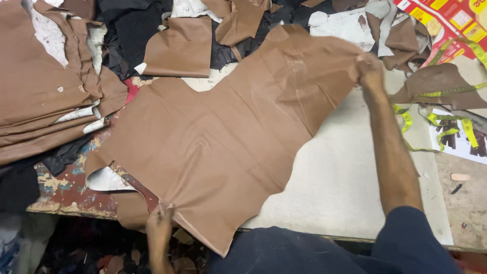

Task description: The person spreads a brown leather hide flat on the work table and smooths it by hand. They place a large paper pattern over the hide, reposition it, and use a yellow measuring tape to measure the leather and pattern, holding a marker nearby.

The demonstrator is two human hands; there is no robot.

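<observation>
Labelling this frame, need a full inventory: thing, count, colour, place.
large hide: 1, tan brown, spread across table centre
stacked hides: several, brown, left
scraps: many, brown, black and white, along far edge
measuring tape: 1, yellow, right
printed sheet: 1, white, under the tape
table: 1, off-white top, worn at left edge
left hand: pinches hide's near edge
right hand: grips hide's far corner

Brown hide [223,127] spread across table [335,177], left hand [160,226] pinching near edge, right hand [370,71] gripping far corner; tape measure [436,119] beside.
</observation>
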